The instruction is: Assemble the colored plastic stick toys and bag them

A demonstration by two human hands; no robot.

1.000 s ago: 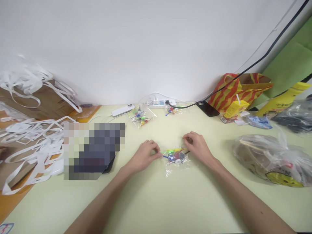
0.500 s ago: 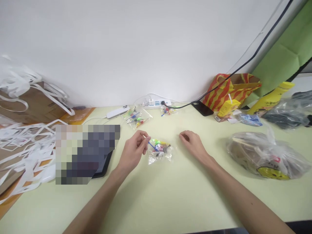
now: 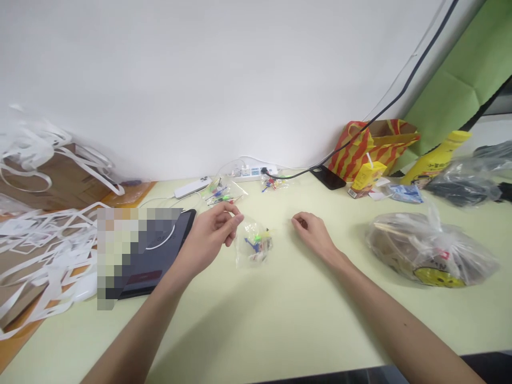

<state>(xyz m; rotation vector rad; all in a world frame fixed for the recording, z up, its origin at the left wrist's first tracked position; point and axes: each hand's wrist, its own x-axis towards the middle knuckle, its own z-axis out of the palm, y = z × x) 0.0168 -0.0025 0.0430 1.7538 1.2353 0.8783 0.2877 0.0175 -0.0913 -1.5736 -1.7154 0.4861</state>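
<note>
A small clear plastic bag [image 3: 244,255] with colourful little plastic parts inside, blue, green, yellow, red and white, is in front of me at the middle of the table. My left hand [image 3: 214,232] pinches its upper left edge between thumb and fingers. The blue part [image 3: 252,245] shows through the film. To the right of the bag, apart from it, my right hand [image 3: 314,232] is held low over the table with curled fingers closed together. Nothing shows between those fingers.
Behind lie two more bags of coloured parts, a left one [image 3: 226,193] and a right one [image 3: 276,183], near a power strip [image 3: 254,172]. A tablet [image 3: 160,253] lies left beside white strips [image 3: 36,256]. At right are a knotted plastic bag [image 3: 432,250], phone [image 3: 328,177] and drink carton [image 3: 367,178].
My left hand has moved slightly left and up, drawing the bag's film up and left. The parts inside have shifted within the bag. My right hand stays nearly in place, and the view has turned slightly.
</note>
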